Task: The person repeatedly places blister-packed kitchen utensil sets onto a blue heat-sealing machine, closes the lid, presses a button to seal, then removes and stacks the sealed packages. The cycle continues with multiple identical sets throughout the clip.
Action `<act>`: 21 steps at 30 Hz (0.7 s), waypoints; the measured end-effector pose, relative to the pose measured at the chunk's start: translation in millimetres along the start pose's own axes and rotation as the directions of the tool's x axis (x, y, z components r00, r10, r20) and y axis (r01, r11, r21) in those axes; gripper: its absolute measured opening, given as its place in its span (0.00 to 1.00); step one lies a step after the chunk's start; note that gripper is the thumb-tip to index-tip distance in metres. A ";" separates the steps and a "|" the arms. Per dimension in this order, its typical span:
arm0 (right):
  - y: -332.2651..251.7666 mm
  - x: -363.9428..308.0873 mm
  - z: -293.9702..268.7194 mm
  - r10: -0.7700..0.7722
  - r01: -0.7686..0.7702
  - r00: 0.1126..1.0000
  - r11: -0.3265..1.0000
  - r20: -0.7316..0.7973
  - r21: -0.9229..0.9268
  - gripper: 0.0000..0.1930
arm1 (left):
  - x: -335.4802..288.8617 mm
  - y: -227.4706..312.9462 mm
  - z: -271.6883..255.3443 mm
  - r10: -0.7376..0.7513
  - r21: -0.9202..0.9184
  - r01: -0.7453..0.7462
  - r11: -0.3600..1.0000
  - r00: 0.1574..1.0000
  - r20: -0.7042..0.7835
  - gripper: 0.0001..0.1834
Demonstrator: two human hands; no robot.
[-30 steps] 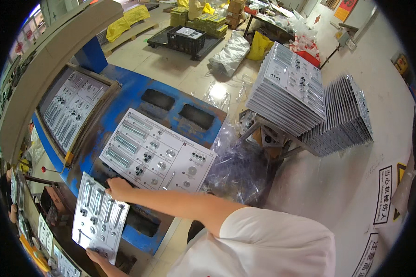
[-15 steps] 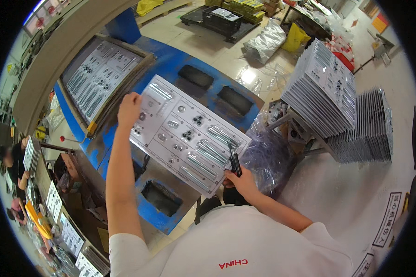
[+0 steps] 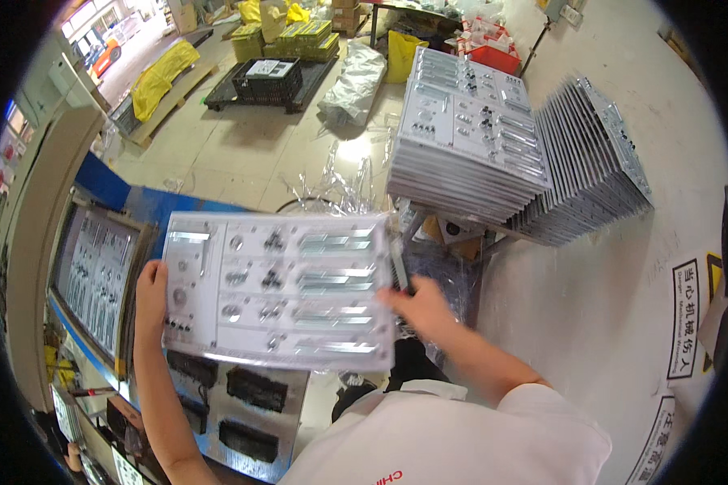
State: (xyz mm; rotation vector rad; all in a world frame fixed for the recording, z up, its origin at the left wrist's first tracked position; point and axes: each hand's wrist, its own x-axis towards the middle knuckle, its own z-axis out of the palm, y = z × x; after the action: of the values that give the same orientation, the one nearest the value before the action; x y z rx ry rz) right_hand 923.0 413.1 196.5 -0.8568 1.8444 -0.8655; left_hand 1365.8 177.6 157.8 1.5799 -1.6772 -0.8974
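Observation:
A white rectangular blister card (image 3: 205, 303) hangs in front of me, held nearly level above the blue machine table. Under its clear film sit metal rods, rings and small dark parts in marked fields. My left hand (image 3: 151, 284) is closed on the card's left edge. At the opposite edge, my right hand (image 3: 425, 307) grips the card and also holds a slim black-handled tool (image 3: 399, 271), which points up along that edge. Blur hides the tool's exact kind, and the fingers behind the card are out of sight.
Another blister card lies in a framed bed (image 3: 97, 271) at the left. Dark rectangular recesses (image 3: 255, 388) dot the table. Two tall card stacks, one (image 3: 461, 186) nearer and one (image 3: 578, 162) farther right, stand beyond my right hand. Loose clear film (image 3: 332, 194) and a black crate (image 3: 263, 85) lie farther off.
The card has come off its slant to nearly level and moved away from over the framed bed. My view has swung right, toward the stacks. Both hands still hold the card.

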 end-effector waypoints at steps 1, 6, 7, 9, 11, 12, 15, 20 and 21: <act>-12.9 19.4 -33.5 -0.072 0.075 0.992 0.997 -0.106 0.021 0.19 | 18.3 38.4 19.4 0.048 -0.032 -0.048 0.998 0.999 0.013 0.18; -75.7 142.8 -257.4 -0.311 0.338 0.847 0.941 -0.430 -0.016 0.17 | 156.1 223.8 180.8 0.233 -0.356 -0.165 0.920 0.959 0.159 0.21; -89.3 173.0 -306.0 -0.315 0.354 0.826 0.935 -0.467 -0.003 0.17 | 189.7 260.0 221.8 0.292 -0.482 -0.136 0.866 0.919 0.264 0.22; -108.1 236.9 -391.7 -0.343 0.416 0.742 0.909 -0.576 -0.006 0.16 | 254.1 330.3 315.0 0.378 -0.543 -0.158 0.825 0.868 0.322 0.22; -116.4 298.6 -469.4 -0.357 0.384 0.634 0.915 -0.686 -0.121 0.17 | 310.5 391.0 410.1 0.428 -0.522 -0.222 0.824 0.847 0.316 0.22; -116.5 326.5 -506.8 -0.409 0.364 0.592 0.904 -0.694 -0.223 0.17 | 335.2 416.8 456.3 0.388 -0.502 -0.198 0.842 0.869 0.308 0.22; -95.7 399.7 -582.2 -0.321 0.167 0.606 0.946 -0.727 -0.279 0.20 | 387.4 463.9 567.3 0.377 -0.435 -0.230 0.870 0.880 0.289 0.20; -43.2 451.2 -607.0 -0.166 -0.133 0.565 0.948 -0.808 -0.288 0.20 | 407.4 468.1 644.3 0.304 -0.198 -0.248 0.948 0.889 0.342 0.22; -37.9 450.1 -606.8 -0.104 -0.132 0.563 0.968 -0.820 -0.213 0.19 | 407.3 467.0 646.6 0.320 -0.202 -0.264 0.943 0.886 0.336 0.23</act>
State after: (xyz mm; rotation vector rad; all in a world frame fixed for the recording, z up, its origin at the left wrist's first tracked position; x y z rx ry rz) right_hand 216.7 147.5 249.2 -0.5967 2.8499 -1.1613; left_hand 547.4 -184.2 195.4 1.0621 -1.9839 -1.1771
